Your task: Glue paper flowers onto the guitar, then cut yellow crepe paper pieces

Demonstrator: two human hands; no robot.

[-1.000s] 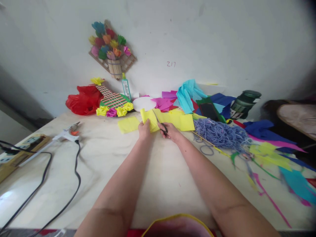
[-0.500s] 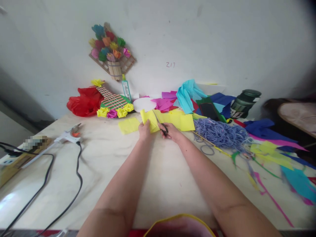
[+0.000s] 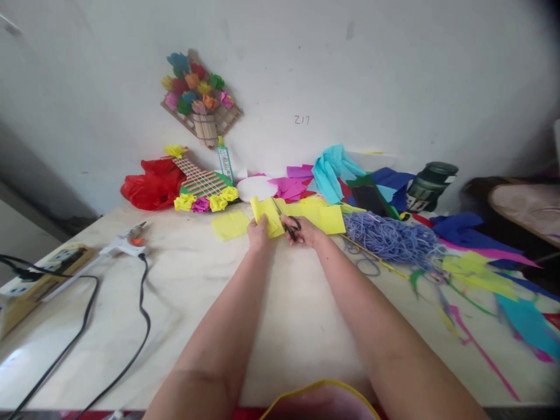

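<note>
My left hand [image 3: 258, 232] pinches the near edge of a folded yellow crepe paper strip [image 3: 266, 214]. In my right hand [image 3: 303, 231] is a pair of black-handled scissors [image 3: 292, 226], its fingers through the handles. The scissors' blades point up and left, lying at the yellow paper just right of my left hand. More yellow paper [image 3: 330, 219] stretches to the right behind the scissors, and another flat yellow piece [image 3: 230, 225] rests on the table to the left. Whether the blades are cutting into the paper I cannot tell.
A bundle of purple-blue cord [image 3: 389, 238] and coloured paper scraps [image 3: 479, 271] lie right. Behind stand a dark green jar [image 3: 431, 186], a glue bottle [image 3: 225, 162] and a flower-trimmed stick craft [image 3: 201, 181]. At left are a glue gun [image 3: 125, 245], its cable and a power strip [image 3: 48, 274].
The scissors' handles appear spread wider apart than before. Both hands stay at nearly the same place on the paper, while the whole view has shifted slightly.
</note>
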